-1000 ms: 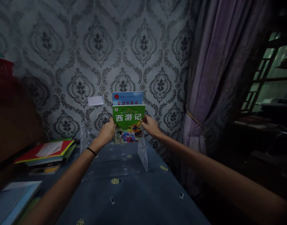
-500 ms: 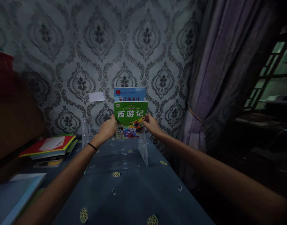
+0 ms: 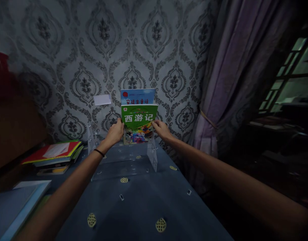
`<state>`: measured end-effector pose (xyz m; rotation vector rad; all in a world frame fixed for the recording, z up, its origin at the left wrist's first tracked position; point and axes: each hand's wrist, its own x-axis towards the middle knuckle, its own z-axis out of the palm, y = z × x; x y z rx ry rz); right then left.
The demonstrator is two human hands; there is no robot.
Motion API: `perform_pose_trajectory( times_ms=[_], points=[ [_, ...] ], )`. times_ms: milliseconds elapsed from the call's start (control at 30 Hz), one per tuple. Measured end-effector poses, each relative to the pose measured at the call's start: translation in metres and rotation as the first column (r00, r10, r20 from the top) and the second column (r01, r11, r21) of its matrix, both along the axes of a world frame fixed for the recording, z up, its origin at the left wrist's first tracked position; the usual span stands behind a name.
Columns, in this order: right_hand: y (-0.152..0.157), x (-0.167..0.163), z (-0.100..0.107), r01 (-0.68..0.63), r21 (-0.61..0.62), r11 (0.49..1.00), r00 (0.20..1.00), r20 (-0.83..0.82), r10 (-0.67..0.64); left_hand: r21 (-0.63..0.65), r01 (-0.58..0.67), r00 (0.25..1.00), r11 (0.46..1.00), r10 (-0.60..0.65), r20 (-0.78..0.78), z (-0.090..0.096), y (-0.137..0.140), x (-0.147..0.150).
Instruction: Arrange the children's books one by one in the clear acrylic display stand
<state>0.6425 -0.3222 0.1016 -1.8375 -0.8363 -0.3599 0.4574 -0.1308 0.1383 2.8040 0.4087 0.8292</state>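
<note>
Head view: left hand (image 3: pixel 115 131) and right hand (image 3: pixel 163 129) remain clamped on the rectangular green illustrated paper book (image 3: pixel 138 128) between them; position practically unchanged, book unreleased.

Counter (image 3: pixel 133 211), left side: book stack (image 3: pixel 57 155), red cover on top; blue-covered item (image 3: pixel 15 204) nearer camera. Brown box (image 3: pixel 15 130) far left, blurry. Patterned wallpaper (image 3: pixel 156 30) behind. Right: purple curtain (image 3: pixel 219 80), tied; barred window (image 3: pixel 291 75) beyond.
</note>
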Motion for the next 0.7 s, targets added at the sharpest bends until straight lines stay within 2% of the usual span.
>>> perform_pose_trajectory(
  times_ms=[467, 700],
  points=[
    [0.011, 0.005, -0.004, 0.047, 0.053, 0.998, 0.995, -0.095, -0.042, -0.017, -0.041, 0.999, 0.999, 0.042, 0.028, -0.002, 0.006, 0.010],
    [0.012, 0.002, -0.007, 0.014, 0.088, 0.996, 0.993, -0.116, -0.004, -0.028, -0.052, 0.998, 0.998, 0.053, 0.043, -0.005, 0.007, 0.009]
  ],
)
